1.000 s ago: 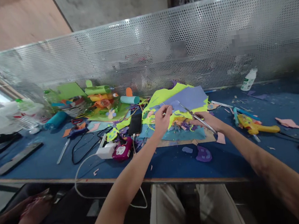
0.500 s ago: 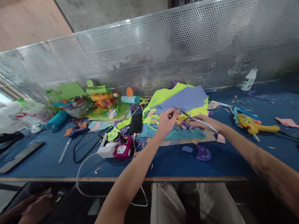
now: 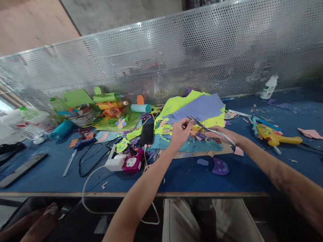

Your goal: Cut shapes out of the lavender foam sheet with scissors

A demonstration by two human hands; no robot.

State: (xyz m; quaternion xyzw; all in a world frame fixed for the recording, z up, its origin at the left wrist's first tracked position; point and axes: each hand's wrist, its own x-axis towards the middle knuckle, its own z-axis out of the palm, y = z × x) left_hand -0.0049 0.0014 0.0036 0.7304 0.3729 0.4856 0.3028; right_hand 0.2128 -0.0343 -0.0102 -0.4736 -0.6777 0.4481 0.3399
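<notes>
So, left hand (image 3: 182, 130): fingers bunched, a bit lower than a second earlier; couldn't tell if they pinched anything.
Silver tool (image 3: 199, 123): scissors-looking, slanted between the hands above colourful scraps (image 3: 197, 135), tips swung in beside the left fingertips, so probably set for close work.
Right hand (image 3: 230, 131): wrapped round the tool.

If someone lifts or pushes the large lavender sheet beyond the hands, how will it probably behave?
The lavender sheet looks thin, so it is probably light and may bend. It lies over the yellow-green sheet, so pushing would probably slide it, not tip it.
</notes>
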